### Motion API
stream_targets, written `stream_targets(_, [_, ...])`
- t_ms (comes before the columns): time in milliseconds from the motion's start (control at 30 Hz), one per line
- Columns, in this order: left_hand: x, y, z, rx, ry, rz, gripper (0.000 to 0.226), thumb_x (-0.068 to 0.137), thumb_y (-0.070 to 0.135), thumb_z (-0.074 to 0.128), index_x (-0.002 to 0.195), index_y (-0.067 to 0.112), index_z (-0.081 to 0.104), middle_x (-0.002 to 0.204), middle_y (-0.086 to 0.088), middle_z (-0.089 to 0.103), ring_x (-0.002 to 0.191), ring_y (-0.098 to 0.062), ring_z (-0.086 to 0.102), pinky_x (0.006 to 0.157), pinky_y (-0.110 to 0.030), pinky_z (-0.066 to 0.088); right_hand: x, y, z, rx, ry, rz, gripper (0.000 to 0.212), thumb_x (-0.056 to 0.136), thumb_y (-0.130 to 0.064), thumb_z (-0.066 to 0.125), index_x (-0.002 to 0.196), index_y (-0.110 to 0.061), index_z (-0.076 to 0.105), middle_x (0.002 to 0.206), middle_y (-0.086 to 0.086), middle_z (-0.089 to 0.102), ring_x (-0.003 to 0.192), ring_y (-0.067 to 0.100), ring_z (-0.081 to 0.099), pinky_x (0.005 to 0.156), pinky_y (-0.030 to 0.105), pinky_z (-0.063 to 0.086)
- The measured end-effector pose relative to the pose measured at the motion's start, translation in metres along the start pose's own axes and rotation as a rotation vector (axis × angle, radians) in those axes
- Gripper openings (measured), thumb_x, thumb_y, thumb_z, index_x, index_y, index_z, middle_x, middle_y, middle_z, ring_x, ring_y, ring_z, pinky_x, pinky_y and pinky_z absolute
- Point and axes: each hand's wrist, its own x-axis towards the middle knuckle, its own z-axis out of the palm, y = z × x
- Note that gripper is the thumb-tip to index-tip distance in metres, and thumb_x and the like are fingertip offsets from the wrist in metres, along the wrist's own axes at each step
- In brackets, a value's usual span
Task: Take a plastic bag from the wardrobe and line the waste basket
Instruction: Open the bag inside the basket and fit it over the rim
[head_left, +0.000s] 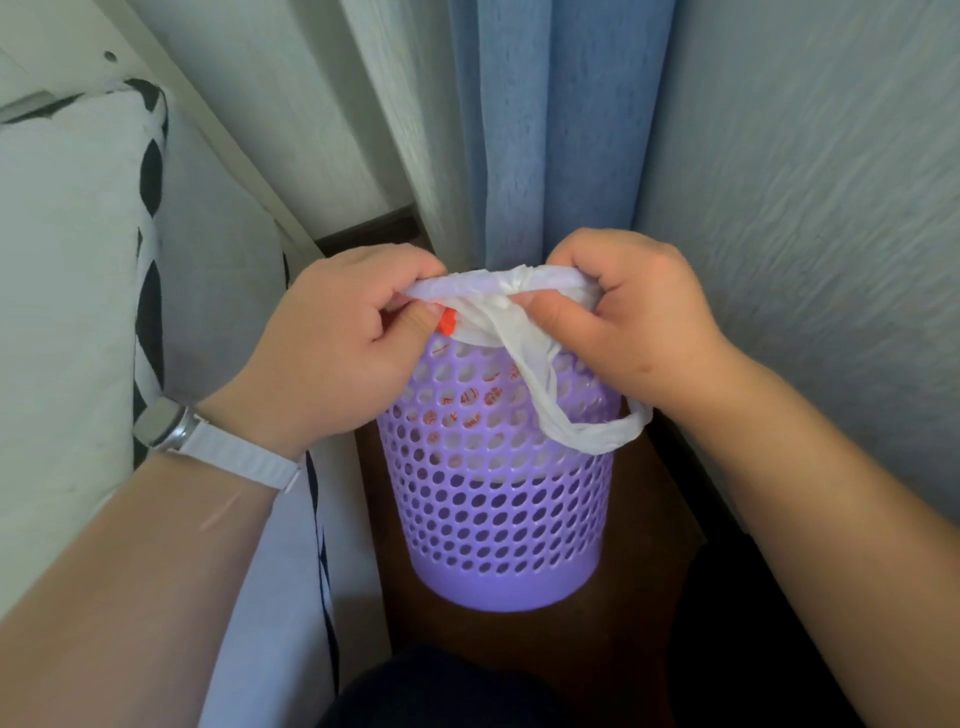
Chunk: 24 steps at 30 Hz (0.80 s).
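**What the hands and the bag keep from view**

The rim of the waste basket (498, 499) cannot be seen, with the plastic bag (483, 288) bunched over it and both hands on top; its inside shows only in scraps through the holes; the red print on the bag, caught through those holes, is too broken up to read; the curled fingers of the left hand (337, 338) and the right hand (628, 317) bury their tips in the film, only the thumbs showing; the watch (169, 423) shows its side, its face turned away; both forearms run off the lower edge; a dark shape (441, 691) at the bottom is cut off and unclear.
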Motion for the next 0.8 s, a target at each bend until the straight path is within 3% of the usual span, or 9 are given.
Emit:
stream_targets(167, [0.001,0.012,0.004,0.055,0.006,0.094,0.031,0.086,0.02,0.057,0.114,0.011,0.067,0.097,-0.002,0.07,0.088,-0.023,0.062,0.079,-0.04,0.047,-0.002,-0.004,0.005,-0.068,0.056,-0.004,0.04,0.082,-0.05,0.057,0.073,-0.012,0.059,0.064,0.0,0.058,0.063,0.023,0.053,0.055,0.041,0.046])
stream_targets(400, [-0.001,0.018,0.01,0.191,-0.021,0.113,0.018,0.089,0.017,0.05,0.101,0.012,0.062,0.089,-0.001,0.065,0.077,-0.02,0.054,0.065,-0.035,0.041,-0.004,-0.012,0.01,0.018,-0.045,0.019,0.032,0.082,-0.046,0.058,0.076,-0.014,0.061,0.065,-0.002,0.059,0.063,0.019,0.054,0.057,0.039,0.047])
stream_targets(533, [0.0,0.009,0.009,0.122,-0.023,0.071,0.02,0.083,0.005,0.048,0.099,0.009,0.06,0.087,-0.001,0.062,0.078,-0.018,0.051,0.065,-0.032,0.038,0.002,-0.01,-0.004,0.164,-0.168,-0.02,0.023,0.086,-0.037,0.063,0.09,-0.015,0.067,0.08,-0.005,0.066,0.076,0.012,0.06,0.07,0.034,0.049])
stream_targets(667, [0.002,0.001,0.005,0.062,0.05,0.036,0.022,0.083,-0.003,0.046,0.097,0.005,0.061,0.082,0.005,0.054,0.073,-0.009,0.046,0.064,-0.013,0.035,0.005,0.004,-0.014,0.144,-0.136,-0.019,0.033,0.084,-0.045,0.062,0.097,-0.015,0.068,0.09,-0.002,0.068,0.086,0.017,0.062,0.079,0.036,0.049])
stream_targets(800, [0.0,0.001,0.004,-0.005,0.064,0.008,0.022,0.085,-0.003,0.047,0.098,0.006,0.061,0.081,0.005,0.056,0.07,-0.003,0.045,0.065,-0.005,0.033,0.006,0.008,-0.013,0.14,-0.075,0.046,0.036,0.082,-0.05,0.062,0.083,-0.015,0.064,0.073,-0.008,0.058,0.071,0.01,0.053,0.065,0.027,0.043])
